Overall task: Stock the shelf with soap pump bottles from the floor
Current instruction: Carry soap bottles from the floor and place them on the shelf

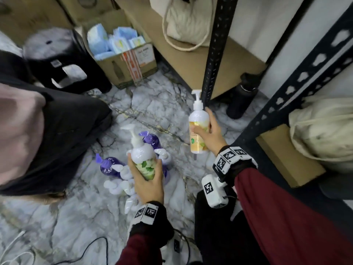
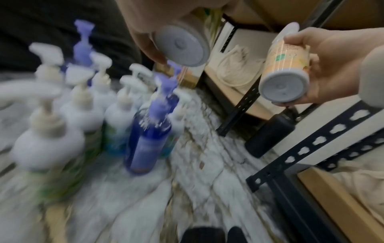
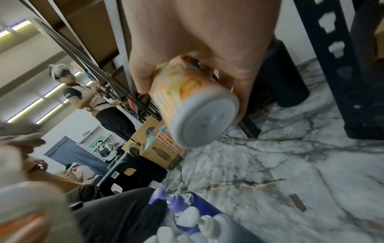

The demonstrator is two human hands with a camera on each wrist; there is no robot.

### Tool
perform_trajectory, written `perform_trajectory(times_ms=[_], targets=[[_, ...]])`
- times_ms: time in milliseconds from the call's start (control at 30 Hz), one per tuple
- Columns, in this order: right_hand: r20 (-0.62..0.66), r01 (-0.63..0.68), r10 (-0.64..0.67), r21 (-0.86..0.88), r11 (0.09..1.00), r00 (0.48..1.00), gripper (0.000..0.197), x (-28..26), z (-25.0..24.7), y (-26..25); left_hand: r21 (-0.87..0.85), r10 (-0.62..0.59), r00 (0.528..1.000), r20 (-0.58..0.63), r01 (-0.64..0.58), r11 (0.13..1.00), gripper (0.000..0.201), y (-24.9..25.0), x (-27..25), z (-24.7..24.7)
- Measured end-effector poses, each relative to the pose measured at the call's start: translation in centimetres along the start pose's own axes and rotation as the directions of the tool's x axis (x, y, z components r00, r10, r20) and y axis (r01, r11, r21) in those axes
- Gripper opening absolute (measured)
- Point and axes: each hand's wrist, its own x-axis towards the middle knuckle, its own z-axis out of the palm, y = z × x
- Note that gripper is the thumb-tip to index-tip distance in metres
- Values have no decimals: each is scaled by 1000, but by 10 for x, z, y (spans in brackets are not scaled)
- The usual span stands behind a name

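Note:
My left hand (image 1: pixel 147 180) grips a white pump bottle with a green leaf label (image 1: pixel 144 159), lifted above the floor; its grey base (image 2: pixel 182 46) shows in the left wrist view. My right hand (image 1: pixel 210 131) holds an orange-labelled pump bottle (image 1: pixel 197 129) upright in the air, close to the black shelf post (image 1: pixel 214 52); its base (image 3: pixel 204 118) faces the right wrist camera. Several white and purple pump bottles (image 2: pixel 87 105) stand grouped on the marble floor (image 1: pixel 76 213) under my left hand. The wooden shelf board (image 1: pixel 191 60) lies beyond the post.
A black bottle (image 1: pixel 242 96) stands on the floor by the shelf. Cream bags (image 1: pixel 187 20) sit on the shelves. A cardboard box of packets (image 1: pixel 124 60) and a black stool (image 1: pixel 63 58) stand behind. Cables (image 1: pixel 91 245) lie on the floor. Another person kneels at my left.

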Motion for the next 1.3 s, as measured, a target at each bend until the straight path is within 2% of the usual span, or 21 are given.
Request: perform_trajectory(times_ms=[100, 200, 333, 467, 667, 800, 967, 1100, 1300], targets=[[-107, 96, -88, 72, 993, 990, 69, -22, -5, -41, -18, 103, 991, 89, -102, 995, 82, 54, -1, 0], [-160, 207, -189, 104, 973, 969, 66, -42, -20, -89, -150, 222, 961, 166, -198, 969, 81, 107, -5, 5], [-217, 361, -340, 67, 930, 915, 60, -74, -46, -152, -276, 396, 881, 258, -326, 904, 83, 180, -17, 9], [-306, 483, -448, 43, 875, 840, 54, -117, -76, -208, -363, 509, 796, 326, -392, 845, 78, 248, -43, 5], [-352, 624, -593, -33, 781, 724, 49, -187, -119, -279, -458, 651, 665, 366, -481, 748, 74, 335, -100, -4], [-419, 700, -654, -57, 711, 630, 49, -235, -149, -316, -568, 719, 566, 403, -461, 681, 79, 377, -141, -6], [-531, 718, -676, -169, 675, 511, 45, -292, -195, -343, -654, 771, 462, 438, -425, 626, 76, 410, -203, -1], [-604, 683, -680, -287, 672, 416, 48, -336, -235, -349, -706, 789, 395, 471, -367, 606, 75, 426, -257, 10], [-686, 587, -667, -424, 690, 289, 47, -397, -297, -337, -729, 776, 287, 561, -273, 628, 75, 432, -338, 33]])
